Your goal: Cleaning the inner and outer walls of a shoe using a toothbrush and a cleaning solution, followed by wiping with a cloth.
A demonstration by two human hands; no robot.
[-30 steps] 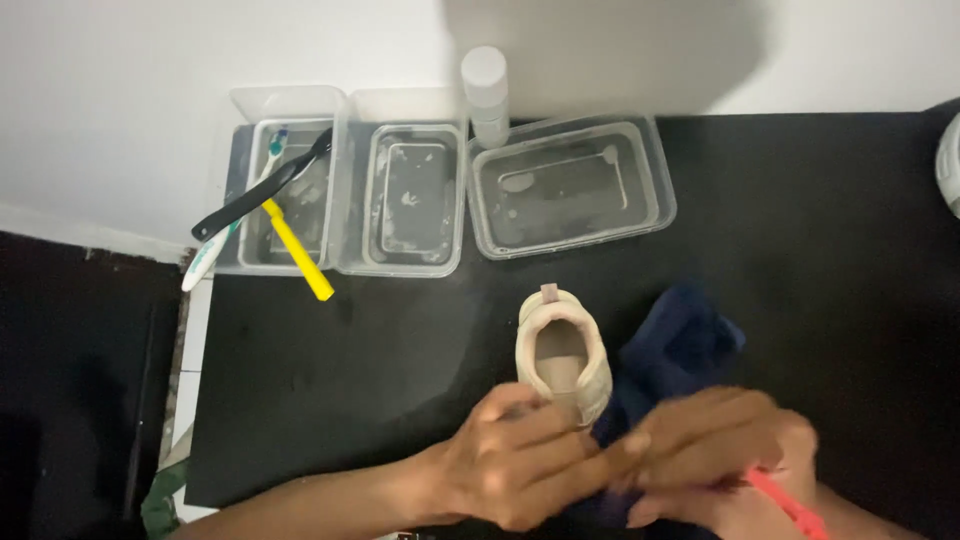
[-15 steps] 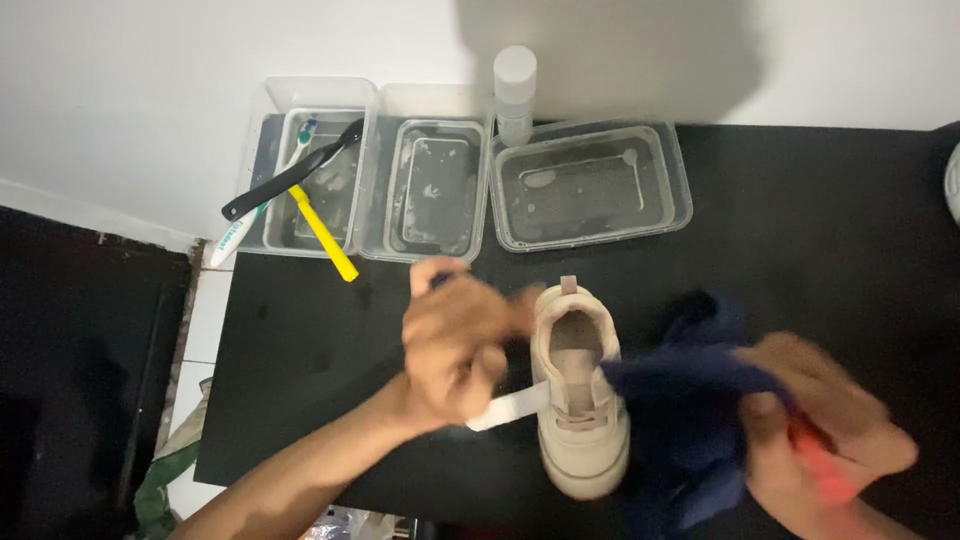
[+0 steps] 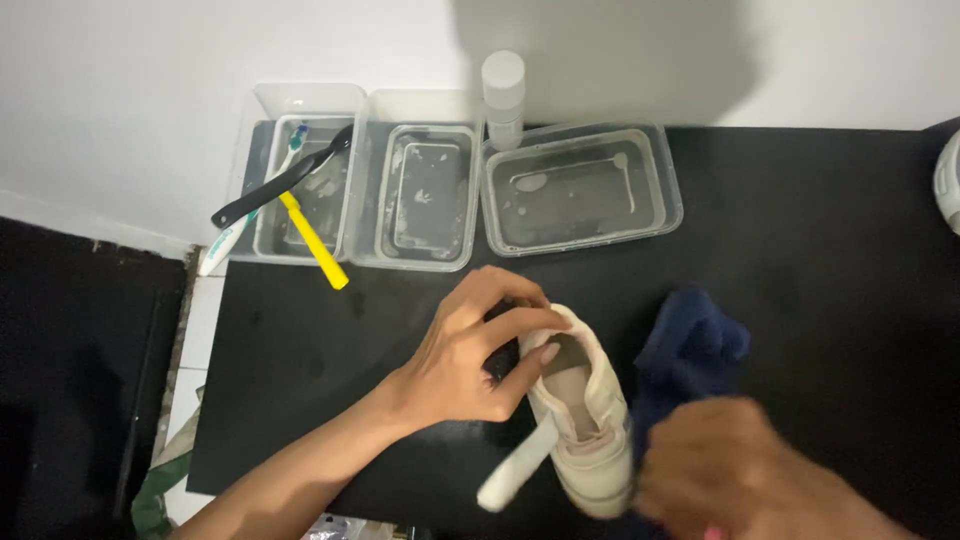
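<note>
A small beige shoe lies on the black tabletop, toe toward me. My left hand pinches its heel collar with thumb and fingers. A white strip sticks out from the shoe's left side. My right hand, blurred, is closed over a dark blue cloth right of the shoe's toe. A bit of a pink handle shows under that hand at the bottom edge.
Three clear plastic tubs stand along the back wall: left, middle, right, with cloudy liquid. Black, yellow and white-green brushes rest in the left tub. A white bottle stands behind. A white object sits at the right edge.
My left hand has moved from beside the shoe onto its heel. The shoe has turned a little, its toe toward the right. My right hand with the cloth has moved left toward the toe.
</note>
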